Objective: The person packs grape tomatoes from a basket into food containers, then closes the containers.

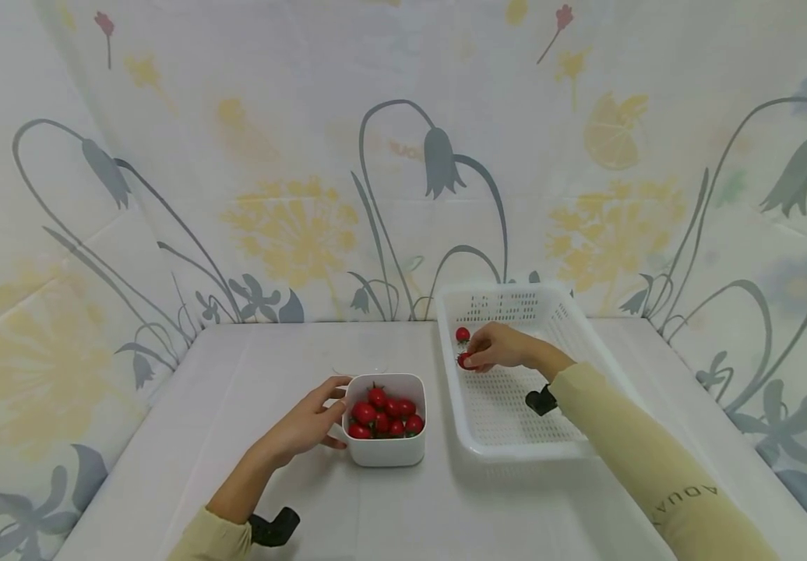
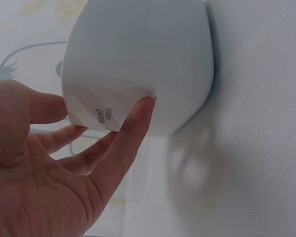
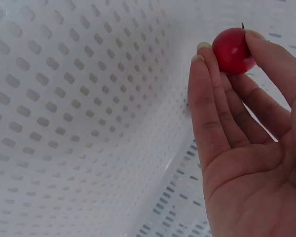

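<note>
My left hand (image 1: 308,421) holds the left side of a small white square container (image 1: 385,452) standing on the table. In the left wrist view one fingertip (image 2: 147,100) presses its smooth outer wall, while others pass behind its edge. Several red cherry tomatoes (image 1: 364,413) sit inside, some with green stems. Over at the right, my right hand (image 1: 503,347) reaches into a white perforated basket (image 1: 463,421). Between thumb and fingers it pinches one cherry tomato (image 3: 232,52), close to the basket's left wall. Another cherry tomato (image 1: 463,334) lies just beyond that hand.
A white cloth covers the table (image 1: 291,351). Behind it hangs a floral-printed curtain (image 1: 291,117). The basket stands right of the container with a narrow gap between them, its back rim near the curtain. Black wrist straps show at both sleeves (image 1: 656,460).
</note>
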`<state>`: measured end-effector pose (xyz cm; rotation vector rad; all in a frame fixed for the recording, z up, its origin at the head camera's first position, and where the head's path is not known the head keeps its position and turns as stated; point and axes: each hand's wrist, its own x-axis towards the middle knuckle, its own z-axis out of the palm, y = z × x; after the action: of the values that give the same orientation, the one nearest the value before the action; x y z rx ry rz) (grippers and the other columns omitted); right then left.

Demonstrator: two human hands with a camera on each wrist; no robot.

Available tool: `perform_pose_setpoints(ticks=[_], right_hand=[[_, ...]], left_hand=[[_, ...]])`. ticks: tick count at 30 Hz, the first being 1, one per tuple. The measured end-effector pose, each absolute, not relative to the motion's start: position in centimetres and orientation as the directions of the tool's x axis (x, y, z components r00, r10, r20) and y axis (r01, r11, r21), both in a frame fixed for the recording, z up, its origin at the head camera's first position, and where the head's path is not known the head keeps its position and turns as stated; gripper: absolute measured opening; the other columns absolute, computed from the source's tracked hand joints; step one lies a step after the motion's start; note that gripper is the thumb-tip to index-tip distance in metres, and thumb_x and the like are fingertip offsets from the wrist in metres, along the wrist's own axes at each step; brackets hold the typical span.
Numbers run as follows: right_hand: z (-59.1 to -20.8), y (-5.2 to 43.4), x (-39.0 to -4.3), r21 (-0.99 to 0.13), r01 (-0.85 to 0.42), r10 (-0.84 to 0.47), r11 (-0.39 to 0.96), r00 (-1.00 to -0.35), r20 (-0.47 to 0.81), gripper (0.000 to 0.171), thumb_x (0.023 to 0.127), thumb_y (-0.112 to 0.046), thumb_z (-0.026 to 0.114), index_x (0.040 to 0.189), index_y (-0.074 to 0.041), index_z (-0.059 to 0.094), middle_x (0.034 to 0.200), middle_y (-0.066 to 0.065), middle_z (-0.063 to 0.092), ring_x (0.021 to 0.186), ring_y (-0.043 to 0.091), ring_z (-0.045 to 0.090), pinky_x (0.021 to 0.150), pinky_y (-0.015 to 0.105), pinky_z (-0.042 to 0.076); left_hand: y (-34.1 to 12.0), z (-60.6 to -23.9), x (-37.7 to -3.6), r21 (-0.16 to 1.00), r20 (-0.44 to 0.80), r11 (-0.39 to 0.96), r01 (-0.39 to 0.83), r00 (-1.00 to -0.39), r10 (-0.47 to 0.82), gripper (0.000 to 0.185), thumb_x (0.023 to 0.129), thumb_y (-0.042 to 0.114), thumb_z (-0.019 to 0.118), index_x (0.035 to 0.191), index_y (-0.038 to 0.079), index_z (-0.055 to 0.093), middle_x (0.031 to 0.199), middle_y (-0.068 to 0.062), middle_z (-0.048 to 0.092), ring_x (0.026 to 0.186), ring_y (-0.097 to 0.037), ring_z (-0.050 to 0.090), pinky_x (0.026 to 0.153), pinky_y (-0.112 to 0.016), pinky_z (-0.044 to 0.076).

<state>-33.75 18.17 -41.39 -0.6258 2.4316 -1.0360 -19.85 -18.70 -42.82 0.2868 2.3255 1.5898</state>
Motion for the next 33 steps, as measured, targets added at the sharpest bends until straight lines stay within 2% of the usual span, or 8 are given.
perform_pose_setpoints(ticks=[8,22,29,33], right_hand=[[-40.9,18.1,-33.3,-0.756,-0.278,-0.600,0.593,-0.778,-0.185,0.016,0.097,-0.012,0.070,0.103,0.003,0.072,0.099,0.024,0.072,0.089,0.033,0.071,0.087,0.047,0.060],[-39.4,18.3,-32.3,-0.794,-0.282,-0.628,0.539,-0.763,-0.155,0.025,0.098,-0.016,0.069,0.114,0.004,0.069,0.106,0.025,0.072,0.099,0.045,0.067,0.094,0.055,0.057],[-38.4,18.3,-31.1,-0.812,-0.279,-0.630,0.512,-0.765,-0.134,0.026,0.098,-0.014,0.068,0.115,0.005,0.068,0.103,0.018,0.074,0.100,0.046,0.067,0.095,0.059,0.055],[-37.8,18.4,-30.5,-0.814,-0.291,-0.633,0.502,-0.765,-0.117,0.025,0.100,-0.013,0.066,0.116,0.005,0.068,0.104,0.012,0.075,0.096,0.037,0.070,0.095,0.057,0.056]], left_hand=[[-18.7,-42.8,-19.7,0.931,-0.141,0.364,-0.012,-0.933,0.330,0.042,0.109,0.016,0.046,0.151,0.012,0.041,0.149,-0.025,0.042,0.107,-0.031,0.064,0.075,-0.044,0.064],[-18.7,-42.5,-19.4,0.932,-0.141,0.362,-0.009,-0.929,0.341,0.043,0.110,0.018,0.046,0.152,0.011,0.039,0.151,-0.028,0.040,0.107,-0.031,0.064,0.075,-0.045,0.064],[-18.6,-42.5,-19.4,0.931,-0.144,0.366,-0.010,-0.928,0.343,0.044,0.110,0.019,0.046,0.153,0.011,0.038,0.151,-0.028,0.040,0.108,-0.032,0.064,0.076,-0.045,0.064],[-18.6,-42.4,-19.4,0.933,-0.136,0.359,-0.001,-0.927,0.350,0.045,0.110,0.019,0.046,0.153,0.009,0.037,0.150,-0.028,0.040,0.109,-0.033,0.064,0.076,-0.047,0.064]])
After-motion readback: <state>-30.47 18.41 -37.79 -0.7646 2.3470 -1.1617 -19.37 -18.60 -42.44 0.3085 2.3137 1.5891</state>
